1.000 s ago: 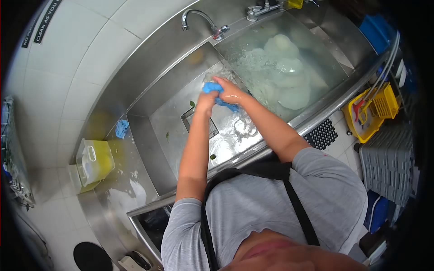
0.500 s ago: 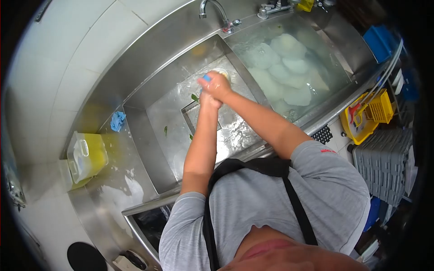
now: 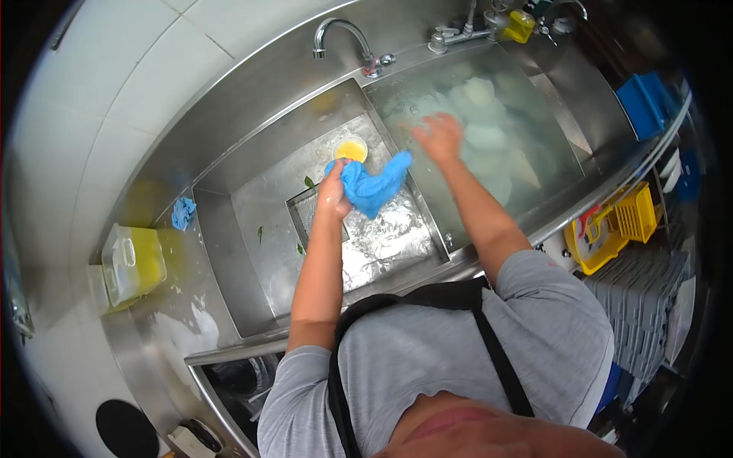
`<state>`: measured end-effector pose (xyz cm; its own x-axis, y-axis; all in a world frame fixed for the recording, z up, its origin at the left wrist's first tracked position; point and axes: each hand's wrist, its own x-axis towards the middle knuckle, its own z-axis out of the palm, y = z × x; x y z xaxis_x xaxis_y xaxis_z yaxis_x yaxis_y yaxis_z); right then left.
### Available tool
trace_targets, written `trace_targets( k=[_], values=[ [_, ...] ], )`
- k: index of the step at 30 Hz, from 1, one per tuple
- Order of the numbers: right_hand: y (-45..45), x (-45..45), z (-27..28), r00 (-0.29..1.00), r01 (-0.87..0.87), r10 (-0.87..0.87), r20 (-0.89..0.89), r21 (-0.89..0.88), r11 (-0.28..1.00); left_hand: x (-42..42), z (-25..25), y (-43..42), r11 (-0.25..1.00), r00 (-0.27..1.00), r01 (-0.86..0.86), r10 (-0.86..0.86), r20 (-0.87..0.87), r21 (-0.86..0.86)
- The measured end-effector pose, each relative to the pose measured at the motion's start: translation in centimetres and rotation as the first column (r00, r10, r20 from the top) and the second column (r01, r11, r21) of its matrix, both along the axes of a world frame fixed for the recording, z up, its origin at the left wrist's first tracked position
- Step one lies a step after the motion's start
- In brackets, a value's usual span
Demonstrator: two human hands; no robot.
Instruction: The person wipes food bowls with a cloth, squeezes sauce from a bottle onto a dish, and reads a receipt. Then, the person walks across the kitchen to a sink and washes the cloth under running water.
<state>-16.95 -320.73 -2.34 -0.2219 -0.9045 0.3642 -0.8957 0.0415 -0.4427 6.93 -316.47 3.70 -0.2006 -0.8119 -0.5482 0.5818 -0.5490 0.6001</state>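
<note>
My left hand (image 3: 334,194) grips a blue cloth (image 3: 369,189) over the left sink basin (image 3: 267,206), and the cloth fans out to the right. Just beyond that hand, a small white bowl with yellow contents (image 3: 350,150) sits in the basin. Above the cloudy water of the right basin (image 3: 416,99) is my right hand (image 3: 440,137), its fingers apart and slightly blurred, holding nothing. Several pale, flat objects (image 3: 486,137) lie under the water. Green leaf scraps (image 3: 308,182) rest near the square drain (image 3: 305,214).
A curved faucet (image 3: 341,27) rises behind the basins. On the left ledge are a crumpled blue cloth (image 3: 183,213) and a clear container with yellow liquid (image 3: 136,262). At right stand a yellow bucket (image 3: 592,256), a blue bin (image 3: 645,105) and grey crates (image 3: 637,305).
My hands, earlier pressed together around the blue cloth, have parted. The right has moved over the water, and the cloth now hangs loosened from the left. The bowl shows more fully.
</note>
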Motion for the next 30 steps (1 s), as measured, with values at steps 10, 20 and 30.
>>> trace_targets(
  k=[10, 20, 30],
  values=[
    [-4.1, 4.6, 4.8, -0.649, -0.632, -0.356, 0.673, -0.216, 0.744, -6.9, -6.7, -5.5, 0.978, 0.614, 0.179, -0.027, 0.788, -0.107],
    [-11.2, 2.7, 5.6, 0.918, -0.376, 0.377, -0.121, 0.032, 0.926, -4.9, 3.2, -12.0, 0.929, 0.707, 0.100, 0.186, 0.682, -0.357],
    [-6.5, -0.8, -0.9, 0.993, -0.080, 0.077, 0.087, 0.029, 0.996, -2.7, 8.4, -16.1, 0.872, 0.548, 0.244, 0.238, 0.802, -0.425]
  ],
)
